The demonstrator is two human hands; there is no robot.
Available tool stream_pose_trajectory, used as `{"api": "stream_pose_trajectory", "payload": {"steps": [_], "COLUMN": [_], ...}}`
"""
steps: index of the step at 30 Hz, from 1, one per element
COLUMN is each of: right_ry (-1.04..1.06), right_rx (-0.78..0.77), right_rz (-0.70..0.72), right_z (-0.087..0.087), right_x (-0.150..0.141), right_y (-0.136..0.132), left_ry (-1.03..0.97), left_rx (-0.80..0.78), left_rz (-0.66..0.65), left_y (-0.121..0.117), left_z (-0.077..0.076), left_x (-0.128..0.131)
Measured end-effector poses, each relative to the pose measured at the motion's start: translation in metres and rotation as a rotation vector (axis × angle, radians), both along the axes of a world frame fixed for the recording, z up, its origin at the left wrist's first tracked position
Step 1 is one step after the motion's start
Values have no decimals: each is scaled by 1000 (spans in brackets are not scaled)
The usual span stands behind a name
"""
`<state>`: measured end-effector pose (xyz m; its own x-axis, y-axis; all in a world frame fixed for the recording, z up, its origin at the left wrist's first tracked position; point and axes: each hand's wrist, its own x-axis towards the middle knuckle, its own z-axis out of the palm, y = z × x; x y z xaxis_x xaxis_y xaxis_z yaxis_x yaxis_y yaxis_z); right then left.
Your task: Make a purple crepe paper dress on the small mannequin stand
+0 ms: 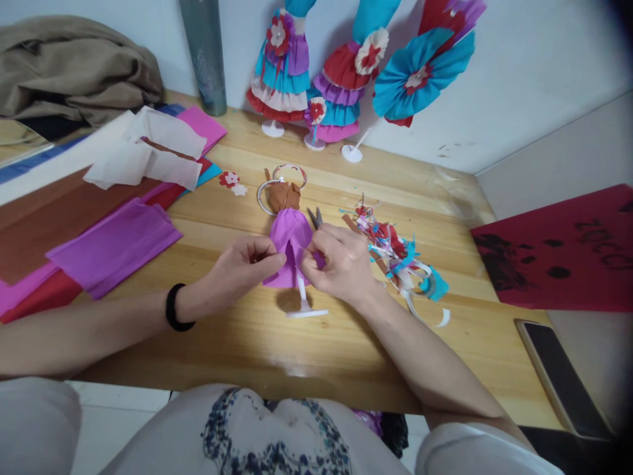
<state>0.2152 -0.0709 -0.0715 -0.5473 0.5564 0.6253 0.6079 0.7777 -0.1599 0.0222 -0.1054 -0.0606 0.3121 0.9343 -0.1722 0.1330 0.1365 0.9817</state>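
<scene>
A small paper dress (281, 231) with a brown top and a purple skirt is on a white stand (307, 311) in front of me. My left hand (252, 260) pinches the left side of the purple skirt. Across from it, my right hand (341, 260) has its fingers closed on the skirt's right edge. The skirt parts in the middle and shows the white post. Dark scissor tips (315, 216) stick out just above my right hand; the rest of them is hidden. Two rings, one a white ring (262, 198), lie behind the brown top.
Paper scraps (390, 244) lie in a heap to the right. Folded crepe paper (116, 247) in several colours covers the left side. Finished paper dresses (281, 72) on stands line the wall, beside a tall vase (205, 59). A phone (561, 376) lies at the right edge.
</scene>
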Motion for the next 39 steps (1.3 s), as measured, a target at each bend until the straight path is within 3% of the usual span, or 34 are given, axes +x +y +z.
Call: {"api": "stream_pose_trajectory", "payload": {"steps": [14,24,27,34,39], "right_ry": [115,166,166,167,160], "right_rx": [-213,-375,-411,-410,-407], "right_rz": [-92,-150,-147,-127,-142], "right_z": [-3,0,0,-2,-3], "right_x": [-3,-6,-7,-8,-8], "right_y": [-6,-11,-11,-11,-10], "left_ry": [31,228,243,94,-16], "left_rx": [94,379,396,34,-356], "left_rz": [-49,-88,-105,-236,-225], "left_y": [-4,-10,-13,-22,-38], "left_z": [-3,0,3,21,16], "left_x": [4,2,2,-1,2]}}
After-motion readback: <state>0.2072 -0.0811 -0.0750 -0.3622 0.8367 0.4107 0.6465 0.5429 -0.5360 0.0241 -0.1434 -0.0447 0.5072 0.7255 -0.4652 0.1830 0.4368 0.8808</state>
